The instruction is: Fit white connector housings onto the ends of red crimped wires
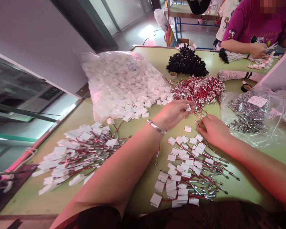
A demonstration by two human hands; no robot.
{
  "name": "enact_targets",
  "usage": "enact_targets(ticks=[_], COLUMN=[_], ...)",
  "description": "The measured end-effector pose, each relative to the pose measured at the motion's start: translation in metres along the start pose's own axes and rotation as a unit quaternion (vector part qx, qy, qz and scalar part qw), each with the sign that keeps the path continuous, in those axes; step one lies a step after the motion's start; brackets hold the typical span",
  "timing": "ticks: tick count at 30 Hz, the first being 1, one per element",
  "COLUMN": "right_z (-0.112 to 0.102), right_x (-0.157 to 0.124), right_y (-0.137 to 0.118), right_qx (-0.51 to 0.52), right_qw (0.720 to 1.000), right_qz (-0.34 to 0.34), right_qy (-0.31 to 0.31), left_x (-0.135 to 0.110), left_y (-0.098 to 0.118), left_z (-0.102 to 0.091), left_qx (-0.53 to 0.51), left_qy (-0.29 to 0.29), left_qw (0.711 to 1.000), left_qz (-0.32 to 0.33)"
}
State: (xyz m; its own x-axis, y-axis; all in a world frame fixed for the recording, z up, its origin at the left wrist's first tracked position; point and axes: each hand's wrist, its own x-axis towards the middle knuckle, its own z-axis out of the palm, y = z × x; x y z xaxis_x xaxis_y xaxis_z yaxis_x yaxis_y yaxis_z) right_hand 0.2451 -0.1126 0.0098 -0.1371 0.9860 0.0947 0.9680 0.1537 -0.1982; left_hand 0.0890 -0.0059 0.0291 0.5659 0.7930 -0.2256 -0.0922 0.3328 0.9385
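Note:
My left hand point(175, 112) reaches across the green table point(143, 133), its fingers pinched on a small white plastic connector point(188, 108) at the edge of a heap of red wires with metal terminals point(200, 89). A silver bracelet sits on that wrist. My right hand point(213, 128) rests on the table just right of it, fingers curled around the end of a red wire point(197, 122). A single white connector point(187, 129) lies between the hands. In front of me lies a row of finished wires with white connectors point(186, 171).
A torn clear bag of white connectors point(124, 82) lies at the back left. A second pile of finished wires point(78, 149) lies to the left. Black parts point(187, 62) are heaped at the back. A bag of metal parts point(250, 114) lies right. Another person point(255, 28) works at the far corner.

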Motion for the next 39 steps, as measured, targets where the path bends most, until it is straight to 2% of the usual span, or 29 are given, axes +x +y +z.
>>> enact_targets(ticks=[3,7,10,12,14,16,21,27,31,37,39], right_z=[0.004,0.001,-0.007,-0.012,-0.016,-0.018,-0.014,-0.016,-0.017,-0.018,-0.018], right_x=[0.000,0.000,0.000,-0.001,-0.003,-0.004,-0.007,-0.009,-0.008,-0.010,-0.010], right_y=[-0.002,0.008,0.020,0.025,0.027,0.026,0.021,0.024,0.024,0.022,0.023], right_qx=[-0.019,-0.010,0.083,0.181,0.250,0.264,0.231,0.214,0.155,0.008,0.000], right_qw=[0.999,0.999,0.993,0.976,0.961,0.959,0.968,0.962,0.972,0.984,0.985], right_qz=[-0.001,0.010,0.080,0.118,0.120,0.095,0.037,0.043,0.027,-0.012,-0.031], right_qy=[-0.030,-0.040,-0.010,-0.004,0.012,0.042,0.091,0.165,0.172,0.180,0.168], left_x=[-0.004,-0.005,-0.004,-0.004,-0.005,-0.006,-0.008,-0.008,-0.009,-0.009,-0.010], left_y=[0.002,0.000,-0.005,-0.009,-0.011,-0.013,-0.017,-0.017,-0.017,-0.018,-0.018], left_z=[0.004,0.004,0.003,0.004,0.006,0.010,0.014,0.012,0.014,0.013,0.013], left_qx=[-0.023,-0.044,-0.050,-0.047,-0.055,-0.073,-0.089,-0.109,-0.103,-0.077,-0.063], left_qy=[-0.003,0.000,0.013,0.019,0.015,0.001,-0.025,-0.031,-0.047,-0.063,-0.076], left_qw=[0.998,0.997,0.997,0.998,0.997,0.996,0.993,0.989,0.988,0.990,0.990], left_qz=[-0.057,-0.065,-0.053,-0.046,-0.051,-0.061,-0.078,-0.093,-0.104,-0.100,-0.100])
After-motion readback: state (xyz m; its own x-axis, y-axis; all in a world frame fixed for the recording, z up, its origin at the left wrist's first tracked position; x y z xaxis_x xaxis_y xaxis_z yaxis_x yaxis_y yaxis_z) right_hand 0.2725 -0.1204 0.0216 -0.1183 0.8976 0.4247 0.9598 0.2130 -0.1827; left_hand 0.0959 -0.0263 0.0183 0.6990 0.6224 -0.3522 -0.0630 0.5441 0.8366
